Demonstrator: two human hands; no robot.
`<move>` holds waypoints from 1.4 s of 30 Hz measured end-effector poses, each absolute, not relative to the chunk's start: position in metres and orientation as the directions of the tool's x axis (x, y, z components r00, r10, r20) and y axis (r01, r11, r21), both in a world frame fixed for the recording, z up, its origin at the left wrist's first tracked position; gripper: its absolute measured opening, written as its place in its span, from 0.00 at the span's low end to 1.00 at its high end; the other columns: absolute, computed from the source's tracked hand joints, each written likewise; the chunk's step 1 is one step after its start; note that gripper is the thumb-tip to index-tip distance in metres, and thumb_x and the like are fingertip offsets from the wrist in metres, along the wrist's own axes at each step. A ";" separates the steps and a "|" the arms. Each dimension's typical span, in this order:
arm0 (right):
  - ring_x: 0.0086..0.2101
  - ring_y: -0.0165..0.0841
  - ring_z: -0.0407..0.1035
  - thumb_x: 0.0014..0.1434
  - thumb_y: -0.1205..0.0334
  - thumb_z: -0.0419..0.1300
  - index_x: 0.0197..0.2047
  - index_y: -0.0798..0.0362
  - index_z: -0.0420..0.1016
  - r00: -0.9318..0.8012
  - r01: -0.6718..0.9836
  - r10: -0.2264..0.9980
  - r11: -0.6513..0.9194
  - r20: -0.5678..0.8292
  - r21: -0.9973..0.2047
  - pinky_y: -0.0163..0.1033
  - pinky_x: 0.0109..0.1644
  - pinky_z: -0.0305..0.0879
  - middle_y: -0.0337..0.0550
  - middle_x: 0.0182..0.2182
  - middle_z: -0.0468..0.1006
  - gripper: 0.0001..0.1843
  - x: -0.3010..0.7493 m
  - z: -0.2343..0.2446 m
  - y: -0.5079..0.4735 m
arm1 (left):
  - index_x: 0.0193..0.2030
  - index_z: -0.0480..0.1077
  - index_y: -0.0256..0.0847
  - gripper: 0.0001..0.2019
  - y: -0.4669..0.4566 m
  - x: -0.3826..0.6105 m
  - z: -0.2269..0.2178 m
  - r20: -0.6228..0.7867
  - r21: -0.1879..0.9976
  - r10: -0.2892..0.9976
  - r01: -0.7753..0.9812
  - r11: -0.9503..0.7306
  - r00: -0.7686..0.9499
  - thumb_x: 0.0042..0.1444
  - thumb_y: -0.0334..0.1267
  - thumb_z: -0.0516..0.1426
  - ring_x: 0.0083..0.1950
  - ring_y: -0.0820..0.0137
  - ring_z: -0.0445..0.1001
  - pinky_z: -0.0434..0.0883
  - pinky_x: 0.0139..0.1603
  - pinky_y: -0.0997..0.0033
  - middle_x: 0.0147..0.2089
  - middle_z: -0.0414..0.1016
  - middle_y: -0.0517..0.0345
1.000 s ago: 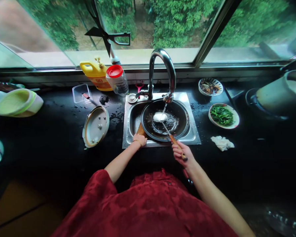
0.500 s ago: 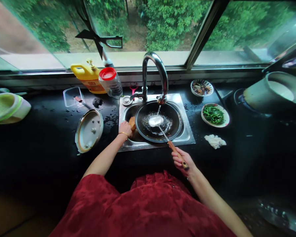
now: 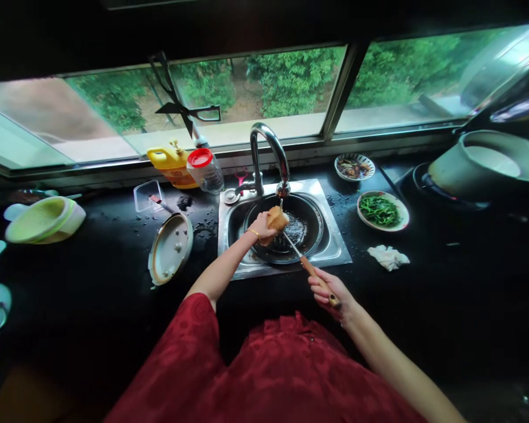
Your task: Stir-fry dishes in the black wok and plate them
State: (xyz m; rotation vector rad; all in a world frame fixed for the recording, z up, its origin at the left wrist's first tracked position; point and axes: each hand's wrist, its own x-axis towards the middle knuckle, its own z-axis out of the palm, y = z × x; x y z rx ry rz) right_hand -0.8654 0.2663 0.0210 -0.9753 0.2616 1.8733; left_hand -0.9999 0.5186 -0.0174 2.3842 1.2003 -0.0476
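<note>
My left hand (image 3: 261,225) is closed around a tan dishcloth (image 3: 277,218) under the tap, over the wok. My right hand (image 3: 328,290) grips the wooden handle of a ladle (image 3: 309,267) in front of the sink. The ladle's metal shaft slants up and left into the wok, and its head is covered by the cloth. A dark wok (image 3: 312,218) with water in it sits in the steel sink (image 3: 340,251). From the curved faucet (image 3: 268,132) water runs down close to the cloth.
Left of the sink lie an upturned pot lid (image 3: 170,249), a clear jar with a red lid (image 3: 206,173) and a yellow jug (image 3: 170,164). On the right are a plate of greens (image 3: 381,211), a patterned bowl (image 3: 355,168), a crumpled white cloth (image 3: 388,257) and a large pot (image 3: 458,164).
My left hand has moved right and up with the dishcloth, from the sink's left side onto the ladle's head under the tap. My right hand keeps its grip. The camera view has tilted upward.
</note>
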 end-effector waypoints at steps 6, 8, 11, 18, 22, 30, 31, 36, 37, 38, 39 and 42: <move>0.09 0.18 0.46 0.65 0.62 0.42 0.38 0.51 0.59 -0.140 -0.800 0.691 -0.501 -0.709 -0.330 0.23 0.09 0.46 0.28 0.19 0.58 0.07 -0.863 0.023 0.262 | 0.63 0.57 0.45 0.27 0.511 -0.960 -0.050 -0.221 0.265 0.563 0.605 -0.751 0.796 0.55 0.36 0.53 0.54 0.60 0.64 0.62 0.54 0.62 0.54 0.64 0.47; 0.10 0.18 0.47 0.65 0.63 0.44 0.45 0.49 0.59 -0.141 -0.765 0.702 -0.525 -0.699 -0.373 0.23 0.09 0.47 0.28 0.19 0.59 0.07 -0.865 0.021 0.259 | 0.60 0.62 0.47 0.23 0.514 -0.957 -0.053 -0.242 0.241 0.496 0.547 -0.802 0.834 0.56 0.33 0.51 0.53 0.62 0.64 0.63 0.53 0.65 0.52 0.65 0.49; 0.10 0.18 0.48 0.63 0.63 0.47 0.51 0.48 0.58 -0.127 -0.723 0.715 -0.542 -0.688 -0.430 0.23 0.09 0.49 0.28 0.20 0.60 0.13 -0.867 0.023 0.252 | 0.55 0.67 0.48 0.18 0.531 -0.961 -0.050 -0.256 0.165 0.529 0.576 -0.801 0.809 0.59 0.36 0.48 0.52 0.62 0.63 0.64 0.48 0.66 0.51 0.65 0.50; 0.10 0.18 0.49 0.62 0.61 0.49 0.56 0.48 0.57 -0.043 -0.671 0.725 -0.531 -0.688 -0.518 0.23 0.09 0.48 0.29 0.20 0.60 0.19 -0.858 0.035 0.252 | 0.59 0.61 0.46 0.20 0.547 -0.966 -0.037 -0.186 0.093 0.655 0.677 -0.730 0.732 0.62 0.35 0.43 0.53 0.62 0.59 0.63 0.48 0.66 0.51 0.62 0.48; 0.10 0.18 0.49 0.62 0.62 0.48 0.56 0.49 0.57 -0.057 -0.694 0.711 -0.533 -0.701 -0.484 0.23 0.09 0.48 0.29 0.20 0.60 0.18 -0.862 0.034 0.260 | 0.59 0.60 0.50 0.19 0.530 -0.960 -0.042 -0.209 0.120 0.587 0.616 -0.778 0.782 0.62 0.35 0.44 0.53 0.63 0.60 0.65 0.46 0.67 0.53 0.62 0.50; 0.11 0.19 0.49 0.59 0.59 0.51 0.57 0.50 0.55 -0.011 -0.636 0.748 -0.517 -0.663 -0.573 0.25 0.10 0.48 0.29 0.21 0.60 0.23 -0.863 0.024 0.272 | 0.59 0.60 0.51 0.22 0.533 -0.975 -0.050 -0.198 0.147 0.635 0.663 -0.734 0.747 0.59 0.31 0.48 0.54 0.65 0.59 0.64 0.51 0.68 0.51 0.61 0.51; 0.11 0.19 0.49 0.58 0.58 0.51 0.59 0.51 0.54 -0.005 -0.606 0.746 -0.532 -0.666 -0.591 0.25 0.10 0.48 0.29 0.20 0.60 0.25 -0.860 0.023 0.272 | 0.57 0.62 0.50 0.20 0.536 -0.979 -0.050 -0.217 0.150 0.648 0.681 -0.717 0.730 0.58 0.31 0.48 0.53 0.65 0.60 0.64 0.51 0.68 0.50 0.62 0.51; 0.13 0.24 0.56 0.56 0.57 0.51 0.65 0.51 0.49 0.146 -0.020 0.777 -0.616 -0.612 -0.787 0.29 0.14 0.52 0.31 0.20 0.62 0.34 -0.839 0.008 0.255 | 0.61 0.59 0.45 0.24 0.561 -1.003 -0.030 -0.153 0.137 0.747 0.763 -0.632 0.647 0.57 0.29 0.47 0.52 0.61 0.60 0.62 0.53 0.63 0.52 0.61 0.47; 0.16 0.26 0.61 0.56 0.58 0.51 0.65 0.50 0.49 0.201 0.202 0.814 -0.578 -0.545 -0.790 0.31 0.18 0.57 0.34 0.22 0.66 0.34 -0.833 0.004 0.250 | 0.63 0.58 0.46 0.25 0.563 -1.006 -0.023 -0.111 0.156 0.749 0.756 -0.635 0.653 0.58 0.29 0.46 0.52 0.61 0.59 0.61 0.54 0.63 0.53 0.60 0.47; 0.21 0.28 0.65 0.56 0.60 0.51 0.65 0.50 0.50 0.236 0.425 0.858 -0.514 -0.457 -0.745 0.32 0.23 0.61 0.38 0.26 0.69 0.33 -0.827 -0.001 0.245 | 0.63 0.57 0.47 0.26 0.563 -1.007 -0.017 -0.073 0.179 0.748 0.746 -0.641 0.660 0.58 0.29 0.45 0.52 0.62 0.59 0.60 0.54 0.64 0.54 0.60 0.48; 0.26 0.31 0.68 0.57 0.62 0.50 0.64 0.51 0.52 0.242 0.619 0.897 -0.436 -0.369 -0.654 0.34 0.28 0.64 0.42 0.30 0.72 0.32 -0.821 -0.005 0.241 | 0.63 0.57 0.48 0.26 0.560 -1.007 -0.011 -0.045 0.202 0.742 0.734 -0.649 0.669 0.58 0.30 0.45 0.52 0.62 0.59 0.60 0.55 0.64 0.54 0.60 0.49; 0.30 0.34 0.69 0.59 0.65 0.45 0.64 0.53 0.55 0.162 0.915 0.960 -0.233 -0.227 -0.330 0.36 0.33 0.64 0.48 0.36 0.73 0.28 -0.806 -0.016 0.235 | 0.62 0.60 0.49 0.25 0.540 -0.996 -0.004 -0.056 0.245 0.680 0.671 -0.700 0.731 0.58 0.32 0.47 0.51 0.62 0.60 0.61 0.53 0.63 0.53 0.61 0.50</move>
